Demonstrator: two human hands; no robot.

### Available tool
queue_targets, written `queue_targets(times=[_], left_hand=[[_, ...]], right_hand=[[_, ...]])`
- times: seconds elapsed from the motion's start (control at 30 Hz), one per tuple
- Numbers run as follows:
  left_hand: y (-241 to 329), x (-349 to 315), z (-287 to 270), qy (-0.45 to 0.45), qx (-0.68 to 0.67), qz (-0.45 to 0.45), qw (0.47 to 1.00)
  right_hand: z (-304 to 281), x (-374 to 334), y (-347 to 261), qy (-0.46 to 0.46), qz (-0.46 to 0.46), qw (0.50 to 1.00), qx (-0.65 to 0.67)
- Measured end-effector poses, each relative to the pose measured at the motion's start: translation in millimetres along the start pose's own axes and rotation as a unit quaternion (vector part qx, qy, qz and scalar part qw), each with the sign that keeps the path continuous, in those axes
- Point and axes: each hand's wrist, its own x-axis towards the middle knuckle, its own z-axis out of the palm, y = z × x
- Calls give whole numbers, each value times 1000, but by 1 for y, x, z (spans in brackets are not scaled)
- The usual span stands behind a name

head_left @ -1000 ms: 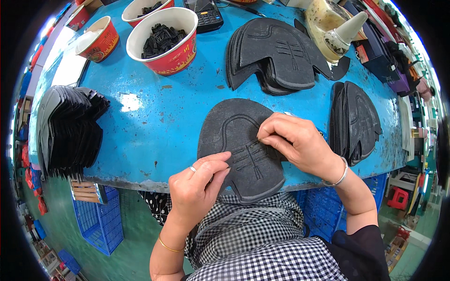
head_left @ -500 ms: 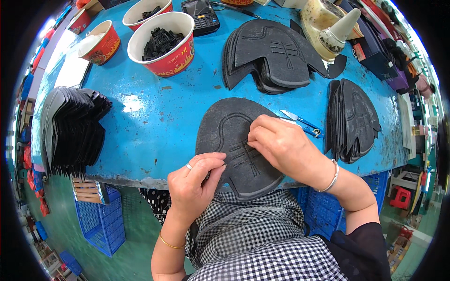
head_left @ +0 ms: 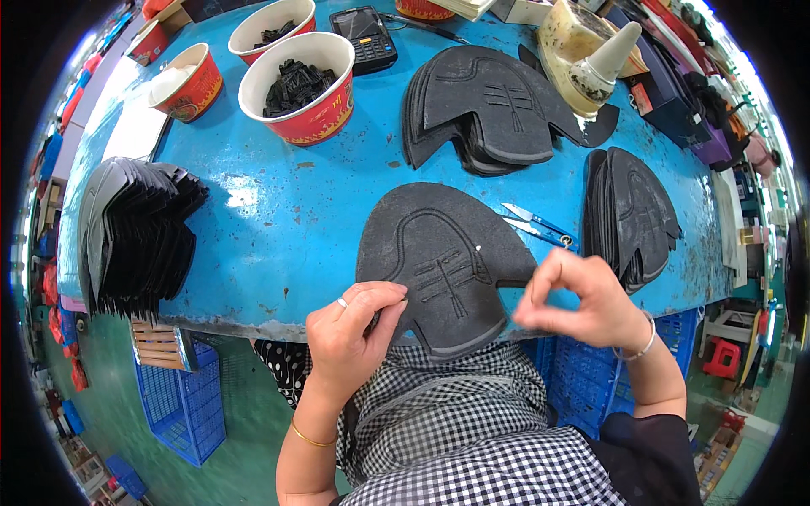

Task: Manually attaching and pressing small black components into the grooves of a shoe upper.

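Blue table (head_left: 278,211) bears black panel (head_left: 443,266) above green floor (head_left: 251,426).

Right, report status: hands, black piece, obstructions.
Left hand at left edge of black piece; right hand near its right edge. Piece overhangs blue table. Snips close beyond it.

- Two hands are showing: one left hand (head_left: 354,337) and one right hand (head_left: 595,299), wearing one ring (head_left: 342,302) and two bracelets (head_left: 310,434) between them.
- One single black panel (head_left: 456,312) is lying apart from the stacks.
- Three stacks of black panels (head_left: 139,236) are showing, their layers lying too close to count.
- Five red bowls (head_left: 314,128) are showing, two of them visibly holding small black pieces (head_left: 295,84).
- One keypad device (head_left: 363,38), one pair of snips (head_left: 548,229) and one pale cone (head_left: 612,52) are sitting on the tabletop (head_left: 278,219).
- One red stool (head_left: 721,357) is standing below.
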Motion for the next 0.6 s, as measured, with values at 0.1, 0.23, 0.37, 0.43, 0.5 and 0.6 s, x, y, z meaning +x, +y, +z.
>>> queue_targets(times=[0.1,0.23,0.37,0.43,0.5,0.6], left_hand=[[-2,1,1,24,16,24,999],[-2,0,3,24,16,28,999],[-2,-1,0,24,27,27,999],[-3,-1,1,25,27,29,999],[-3,-1,1,26,26,29,999],[-2,1,3,23,23,30,999]], right_hand=[[-6,-22,-10,-116,113,985,-59],[6,-56,3,-159,54,973,-157],[9,-76,0,-202,-15,969,-143],[18,-84,14,-279,25,952,-122],[29,-88,16,-449,176,872,-86],[41,-85,17,-388,87,916,-55]])
